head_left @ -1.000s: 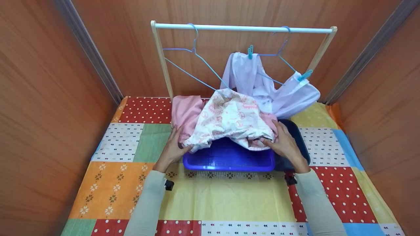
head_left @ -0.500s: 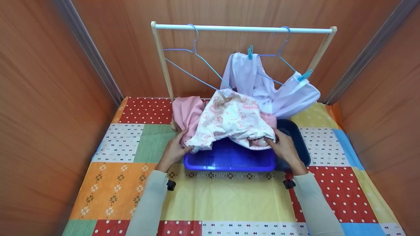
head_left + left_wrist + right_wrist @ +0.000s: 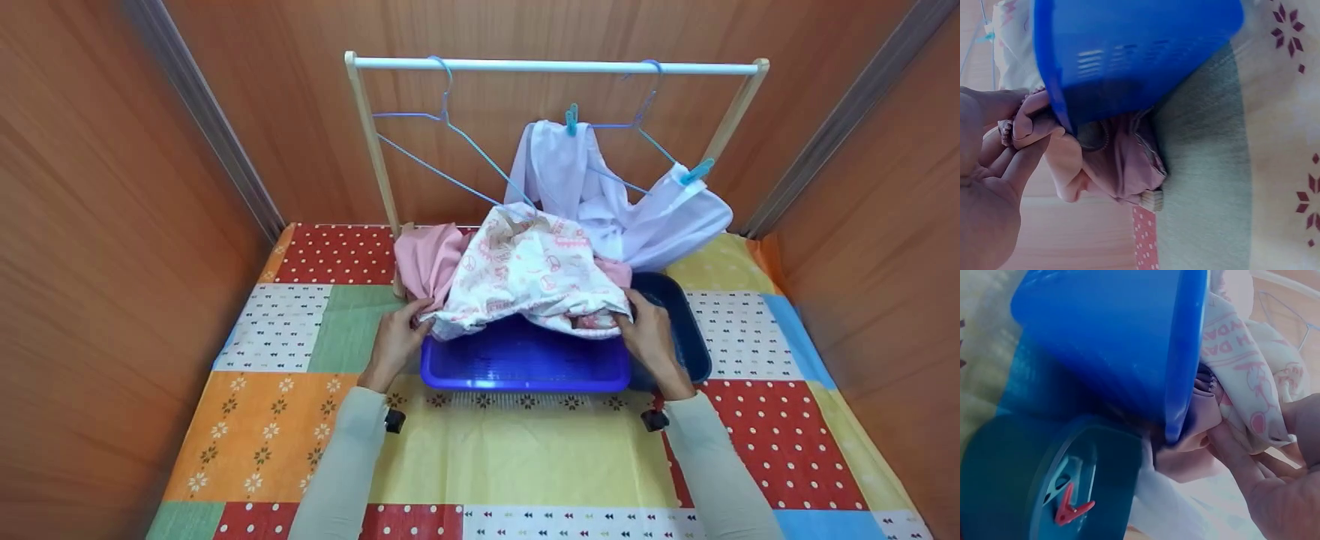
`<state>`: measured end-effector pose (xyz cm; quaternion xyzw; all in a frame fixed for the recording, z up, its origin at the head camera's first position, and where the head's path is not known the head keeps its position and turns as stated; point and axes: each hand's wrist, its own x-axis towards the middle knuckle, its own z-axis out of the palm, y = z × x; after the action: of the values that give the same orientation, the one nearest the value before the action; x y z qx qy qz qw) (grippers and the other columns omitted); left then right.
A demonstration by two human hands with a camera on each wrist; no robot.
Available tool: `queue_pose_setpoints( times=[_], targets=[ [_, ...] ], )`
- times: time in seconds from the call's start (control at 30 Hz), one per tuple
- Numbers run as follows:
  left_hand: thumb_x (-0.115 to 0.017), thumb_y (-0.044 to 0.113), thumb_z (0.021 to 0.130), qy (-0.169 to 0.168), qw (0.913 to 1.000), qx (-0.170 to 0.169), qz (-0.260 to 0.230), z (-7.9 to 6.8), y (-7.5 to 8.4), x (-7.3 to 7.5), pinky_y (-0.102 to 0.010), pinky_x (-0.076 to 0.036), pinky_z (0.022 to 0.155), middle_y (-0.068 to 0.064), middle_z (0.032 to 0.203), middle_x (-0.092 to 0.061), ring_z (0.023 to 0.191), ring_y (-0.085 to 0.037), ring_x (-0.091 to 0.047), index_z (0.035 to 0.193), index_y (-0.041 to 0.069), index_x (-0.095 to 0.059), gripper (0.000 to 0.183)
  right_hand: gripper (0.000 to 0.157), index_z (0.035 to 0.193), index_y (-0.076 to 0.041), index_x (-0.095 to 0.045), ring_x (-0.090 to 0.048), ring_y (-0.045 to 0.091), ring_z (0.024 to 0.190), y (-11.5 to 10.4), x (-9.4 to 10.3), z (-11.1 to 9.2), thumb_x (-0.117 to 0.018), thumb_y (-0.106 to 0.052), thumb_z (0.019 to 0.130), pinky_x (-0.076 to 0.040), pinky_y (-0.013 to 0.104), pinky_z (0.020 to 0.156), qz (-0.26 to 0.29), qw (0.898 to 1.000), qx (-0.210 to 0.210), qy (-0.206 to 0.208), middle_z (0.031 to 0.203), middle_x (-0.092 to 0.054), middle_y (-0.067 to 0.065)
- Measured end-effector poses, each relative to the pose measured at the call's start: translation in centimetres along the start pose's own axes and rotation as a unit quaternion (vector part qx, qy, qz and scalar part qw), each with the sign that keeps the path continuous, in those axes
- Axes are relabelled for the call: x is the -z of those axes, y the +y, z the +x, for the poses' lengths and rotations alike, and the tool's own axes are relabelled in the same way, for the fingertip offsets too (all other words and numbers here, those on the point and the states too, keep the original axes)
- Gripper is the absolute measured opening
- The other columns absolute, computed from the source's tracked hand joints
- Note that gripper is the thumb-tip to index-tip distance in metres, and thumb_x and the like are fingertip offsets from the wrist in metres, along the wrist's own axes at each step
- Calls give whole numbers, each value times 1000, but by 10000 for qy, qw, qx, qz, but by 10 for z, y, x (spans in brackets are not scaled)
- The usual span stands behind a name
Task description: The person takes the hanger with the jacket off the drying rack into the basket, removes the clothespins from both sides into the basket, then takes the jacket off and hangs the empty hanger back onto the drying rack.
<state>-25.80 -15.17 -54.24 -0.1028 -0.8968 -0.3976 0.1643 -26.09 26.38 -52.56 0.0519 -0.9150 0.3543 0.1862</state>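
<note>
A crumpled white garment with pink print (image 3: 536, 270) lies over the back of a blue basket (image 3: 525, 360), with pink cloth (image 3: 429, 259) showing at both sides. My left hand (image 3: 396, 343) pinches its left edge; in the left wrist view, thumb and fingertips hold a bunched pink fold (image 3: 1039, 115) by the basket's rim. My right hand (image 3: 651, 337) pinches the right edge; in the right wrist view, its fingers lie behind the printed cloth (image 3: 1252, 377) and the pink cloth beneath. The garment's underside is hidden.
A white rail (image 3: 555, 66) on wooden posts carries two blue wire hangers. The left hanger (image 3: 480, 154) reaches down behind the garment. Teal clothespins (image 3: 697, 172) hold a pale lilac garment (image 3: 559, 157) on the right one. A dark teal tub (image 3: 1044, 450) contains clothespins (image 3: 1072, 506).
Both hands have drawn slightly inward, and their fingers have curled in on the garment's edges. Its left and right lower corners have risen a little. The rail and lilac garment stay put.
</note>
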Motion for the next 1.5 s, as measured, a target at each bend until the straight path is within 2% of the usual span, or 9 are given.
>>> queue_pose_setpoints(
  times=[0.2, 0.37, 0.63, 0.77, 0.87, 0.97, 1.13, 1.3, 1.5],
  targets=[
    [-74, 3, 83, 167, 9998, -95, -13, 2, 16, -1, -30, -43, 57, -7, 68, -65, 59, -13, -51, 114, 9, -72, 32, 41, 121, -8, -67, -69, 39, 96, -16, -7, 2, -74, 0, 81, -52, 51, 81, 181, 9983, 471, 292, 106, -73, 21],
    [-74, 4, 84, 186, 9997, -170, 15, 3, 30, -7, -32, -44, 58, -8, 69, -65, 61, -14, -51, 115, 9, -72, 32, 42, 120, -8, -68, -71, 33, 88, -26, -13, -1, -76, 0, 79, -53, 48, 76, 258, 9971, 606, 383, 103, -74, 18],
    [-73, 2, 82, 325, 9979, -569, 8, -2, 50, -22, -37, -50, 62, -10, 75, -69, 64, -15, -53, 116, 5, -72, 34, 43, 122, -4, -67, -67, 35, 108, -33, -26, -11, -77, -2, 80, -52, 48, 91, 343, 9944, 1001, 60, 118, -70, 17],
    [-72, 2, 83, 244, 9971, -722, -21, -6, 62, -31, -36, -53, 65, -11, 86, -74, 67, -15, -59, 117, 3, -71, 35, 44, 120, -1, -67, -66, 35, 108, -35, -34, -17, -77, 1, 77, -52, 48, 91, 335, 9916, 1246, 62, 117, -69, 18],
    [-72, 2, 83, 132, 9965, -820, 27, -10, 72, -37, -37, -56, 70, -13, 101, -75, 74, -18, -67, 119, 3, -71, 35, 43, 118, -2, -67, -66, 34, 109, -38, -41, -22, -77, 2, 76, -52, 47, 91, 381, 9892, 1417, -8, 117, -69, 17],
    [-71, 2, 84, -48, 9950, -983, 155, -14, 78, -46, -37, -57, 80, -13, 113, -73, 89, -23, -72, 119, 4, -70, 35, 41, 117, -2, -68, -66, 34, 109, -41, -48, -27, -78, 0, 78, -53, 47, 91, 405, 9866, 1572, -171, 118, -68, 16],
    [-69, -1, 83, -531, 9894, -1300, 358, -23, 84, -62, -37, -55, 92, -13, 117, -72, 106, -27, -70, 120, 3, -70, 37, 39, 116, -4, -68, -66, 36, 106, -43, -57, -35, -77, -2, 79, -54, 49, 87, 269, 9809, 1846, -552, 121, -65, 17],
    [-67, 1, 86, -921, 9844, -1382, 586, -29, 86, -76, -36, -55, 93, -12, 118, -71, 108, -25, -69, 120, 2, -69, 34, 40, 119, -7, -66, -65, 35, 106, -44, -61, -41, -77, -7, 81, -53, 51, 88, -60, 9775, 1789, -1118, 123, -63, 15],
    [-61, 11, 93, -1225, 9805, -1158, 1012, -39, 85, -88, -43, -57, 80, -8, 113, -73, 96, -27, -72, 116, 6, -70, 26, 36, 122, -9, -66, -56, 36, 125, -44, -68, -48, -71, -25, 90, -47, 53, 100, -517, 9678, 1396, -2031, 142, -53, 17]
  ],
)
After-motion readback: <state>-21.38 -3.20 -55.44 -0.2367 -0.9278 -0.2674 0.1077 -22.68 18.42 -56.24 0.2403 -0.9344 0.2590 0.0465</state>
